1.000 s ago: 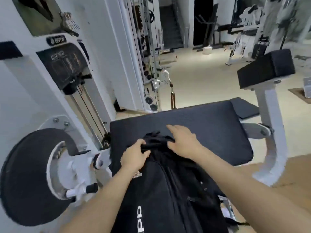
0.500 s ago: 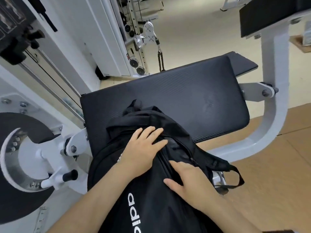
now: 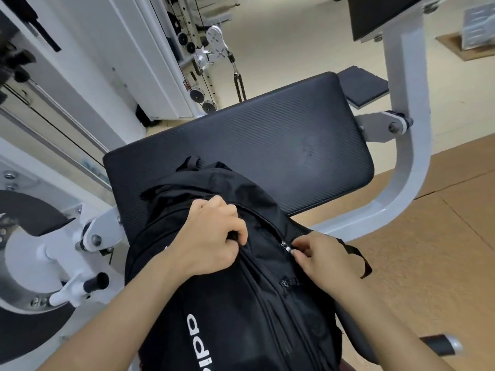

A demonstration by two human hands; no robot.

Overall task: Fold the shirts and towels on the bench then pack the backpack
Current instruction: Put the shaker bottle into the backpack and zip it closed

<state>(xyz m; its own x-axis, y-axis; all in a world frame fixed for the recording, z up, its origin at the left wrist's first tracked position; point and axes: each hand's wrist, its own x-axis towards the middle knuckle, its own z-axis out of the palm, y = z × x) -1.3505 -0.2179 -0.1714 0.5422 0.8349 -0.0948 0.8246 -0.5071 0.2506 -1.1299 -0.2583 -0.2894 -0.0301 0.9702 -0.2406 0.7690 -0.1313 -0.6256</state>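
A black backpack with white lettering lies on the near end of the black padded bench. My left hand grips a fold of the bag's fabric near its top, fingers curled. My right hand pinches the silver zipper pull on the bag's right side. No shirts or towels show outside the bag.
The bench's white steel frame curves up on the right to a black pad. A white weight machine with a round black disc stands at the left. A cable pulley hangs behind the bench. Wooden floor lies to the right.
My left hand went from lying flat on the bag to gripping its fabric. My right hand shifted from the bag's surface to the zipper pull and pinched it. The camera tilted further down.
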